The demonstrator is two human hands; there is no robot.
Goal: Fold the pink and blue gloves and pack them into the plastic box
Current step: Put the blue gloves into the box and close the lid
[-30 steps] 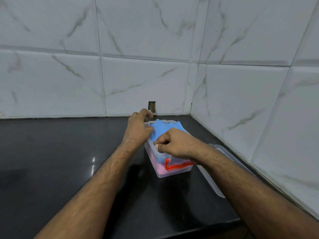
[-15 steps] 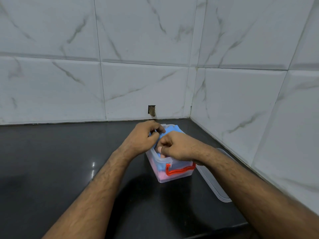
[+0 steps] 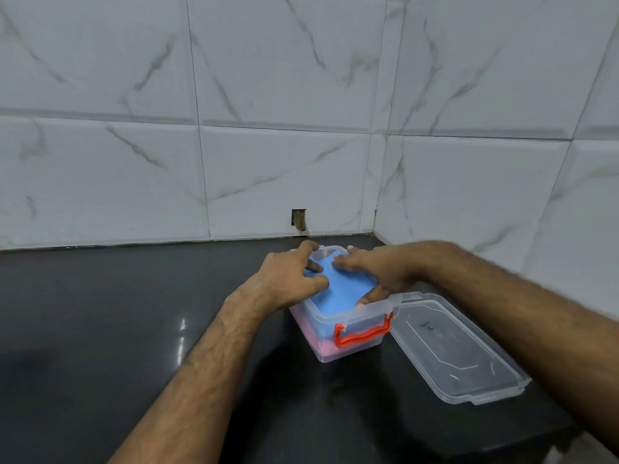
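Observation:
A clear plastic box (image 3: 360,318) with an orange-red latch (image 3: 363,334) stands on the black counter near the corner. Folded blue gloves (image 3: 343,291) lie flat at the top of the box. Pink gloves (image 3: 330,348) show through the wall beneath them. My left hand (image 3: 291,283) rests on the box's left rim, its fingers pressing on the blue gloves. My right hand (image 3: 378,271) lies flat over the right side of the blue gloves, fingers spread and thumb by the near rim.
The box's clear lid (image 3: 462,346) lies flat on the counter right of the box, touching it. White marble-look tiled walls meet in a corner behind. A small hole (image 3: 298,218) sits low in the back wall. The counter's front edge (image 3: 469,440) runs at lower right.
The blue gloves bulged above the rim while both hands tucked them in with curled fingers. Now they lie flat inside, and both hands have spread out and press on top.

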